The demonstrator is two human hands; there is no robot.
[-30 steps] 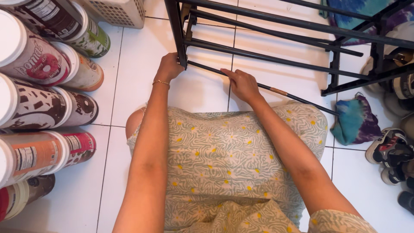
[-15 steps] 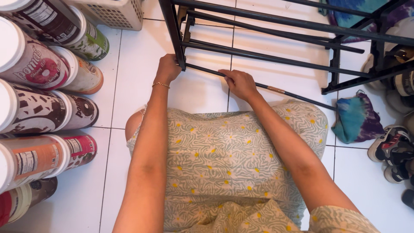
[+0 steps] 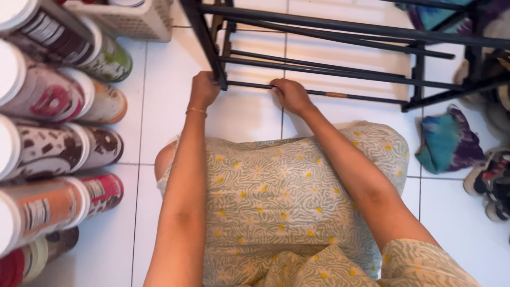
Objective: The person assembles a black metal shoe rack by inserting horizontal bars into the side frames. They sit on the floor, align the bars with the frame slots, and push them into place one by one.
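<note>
A black metal rack [image 3: 340,26] of thin bars stands on the white tiled floor in front of my knees. My left hand [image 3: 203,89] is closed around the bottom of its near left upright post. My right hand [image 3: 289,95] grips a thin black rod [image 3: 366,97] that runs level along the rack's front, from the left post to the right leg. A thin gold bracelet sits on my left wrist. My lap is covered by a green and white patterned dress with yellow dots.
Several round canisters [image 3: 58,138] with white lids are stacked on their sides at the left. A white plastic basket [image 3: 133,18] stands at the top left. A blue-green cloth [image 3: 449,143] and some shoes [image 3: 491,180] lie on the floor at the right.
The thin rod has swung from a slant to level along the rack's front. Both hands stayed on the post and the rod.
</note>
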